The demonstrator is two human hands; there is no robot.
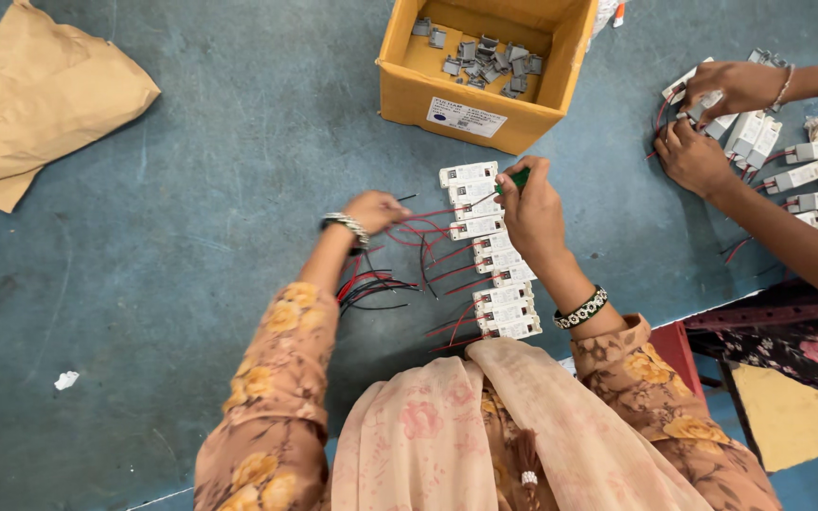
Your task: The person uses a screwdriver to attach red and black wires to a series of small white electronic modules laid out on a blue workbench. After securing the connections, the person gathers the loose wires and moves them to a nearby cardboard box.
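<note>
My right hand (pixel 530 210) grips a green-handled tool (pixel 515 180) at the second white rectangular module (pixel 471 196) of the row, my left hand (pixel 376 210) pinches red wires (pixel 420 232), lower modules pending.

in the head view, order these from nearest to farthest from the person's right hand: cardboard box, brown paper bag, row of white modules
From the right hand:
1. Row of white modules, directly under the hand.
2. Cardboard box, just beyond, top centre.
3. Brown paper bag, far off at top left.
</note>
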